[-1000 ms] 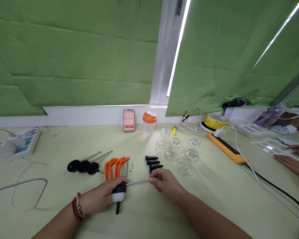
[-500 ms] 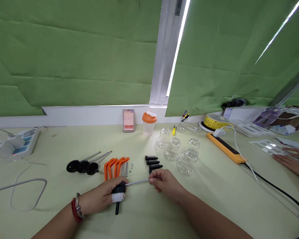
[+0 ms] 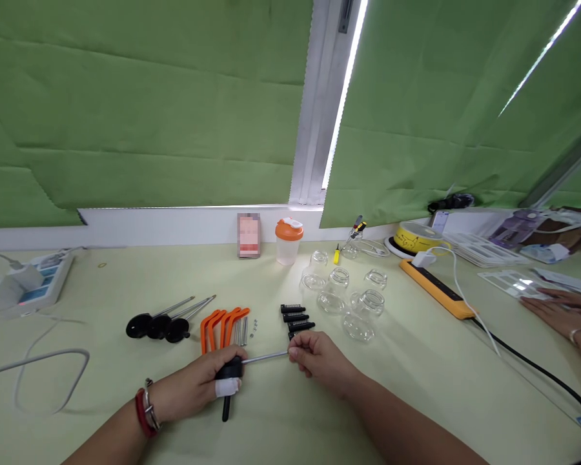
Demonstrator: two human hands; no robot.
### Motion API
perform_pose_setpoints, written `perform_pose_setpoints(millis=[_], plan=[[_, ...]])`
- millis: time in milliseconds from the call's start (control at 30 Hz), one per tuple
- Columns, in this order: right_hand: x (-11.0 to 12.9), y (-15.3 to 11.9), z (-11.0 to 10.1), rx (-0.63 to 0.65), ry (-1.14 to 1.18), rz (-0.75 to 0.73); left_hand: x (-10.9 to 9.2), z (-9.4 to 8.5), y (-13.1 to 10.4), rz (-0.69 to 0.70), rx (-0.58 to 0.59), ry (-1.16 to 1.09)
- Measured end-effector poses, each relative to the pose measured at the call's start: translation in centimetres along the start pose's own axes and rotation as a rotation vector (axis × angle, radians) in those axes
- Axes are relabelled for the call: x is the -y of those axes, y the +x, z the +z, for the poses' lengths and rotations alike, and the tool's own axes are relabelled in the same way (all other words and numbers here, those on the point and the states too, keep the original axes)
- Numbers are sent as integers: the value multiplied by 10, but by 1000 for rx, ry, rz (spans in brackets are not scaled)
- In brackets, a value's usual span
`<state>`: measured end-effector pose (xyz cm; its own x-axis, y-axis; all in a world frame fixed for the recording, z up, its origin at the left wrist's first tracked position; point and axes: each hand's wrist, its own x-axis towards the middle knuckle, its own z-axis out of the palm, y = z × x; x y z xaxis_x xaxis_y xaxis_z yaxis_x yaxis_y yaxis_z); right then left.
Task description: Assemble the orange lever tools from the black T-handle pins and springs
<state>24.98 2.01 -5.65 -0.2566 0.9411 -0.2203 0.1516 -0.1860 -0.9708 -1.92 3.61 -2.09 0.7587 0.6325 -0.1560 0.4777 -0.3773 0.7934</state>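
- Pale green tabletop (image 3: 281, 423) spreads beneath green fabric blinds (image 3: 150, 116) in my head view, with another person's hands (image 3: 537, 311) at work off to the right
- With the left hand (image 3: 188, 387) I hold a rounded black plastic body (image 3: 230, 368), fingers wrapped about it; a slim black plastic stem (image 3: 226, 408) points toward me below it
- With the right hand (image 3: 324, 361) I keep a narrow fingertip pinch at the far end of a thin silvery metal rod (image 3: 266, 357), which spans the space between both hands; whether it touches the tabletop I cannot tell
- Bent orange plastic handles (image 3: 204, 329), slender metal pins (image 3: 245, 330) and tiny metal bits (image 3: 252, 335) lie just beyond the left hand; black coil-bearing plastic pieces (image 3: 294, 318) lie beside the right, with clear rounded glass jars (image 3: 332, 302) farther out
- I judge the held piece light, its rod stiff but smooth enough to slip or roll between fingertips
- I would take its weight at the black body, broad and easy to grip, and only steady the rod near its tip, since side pressure there could strain the joint
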Motion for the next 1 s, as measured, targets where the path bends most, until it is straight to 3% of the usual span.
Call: perform_pose_setpoints(millis=[1000], plan=[[2,0,0,40,-103,-22,3,0,2,-33,6,-26]])
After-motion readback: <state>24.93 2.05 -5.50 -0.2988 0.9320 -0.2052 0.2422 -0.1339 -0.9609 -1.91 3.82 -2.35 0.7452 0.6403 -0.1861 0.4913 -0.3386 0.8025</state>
